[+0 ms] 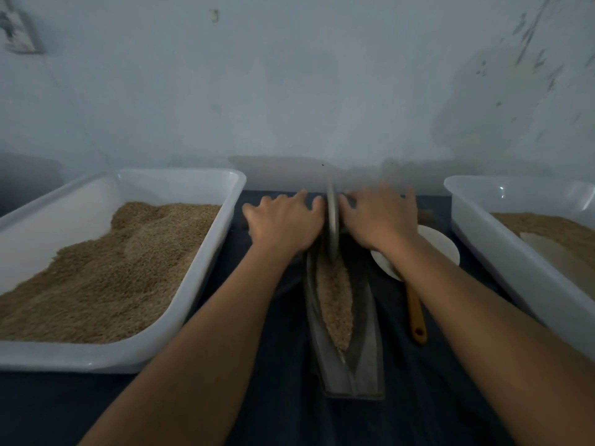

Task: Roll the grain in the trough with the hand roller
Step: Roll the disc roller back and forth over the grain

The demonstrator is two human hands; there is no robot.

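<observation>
Metal roller (332, 220) upright btwn hands — left hand (285, 222), right hand (378, 218) pressing, fingers straight.

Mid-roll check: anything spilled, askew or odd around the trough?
Nothing stands out. The grain lies inside the trough, the roller stands upright between the left hand and right hand, and no spill shows on the cloth.

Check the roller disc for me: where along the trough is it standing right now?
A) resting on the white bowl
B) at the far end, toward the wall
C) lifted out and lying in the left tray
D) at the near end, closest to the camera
B: the roller disc stands on edge at the wall end of the trough, between the left hand and right hand, with the grain lying nearer the camera.
</observation>
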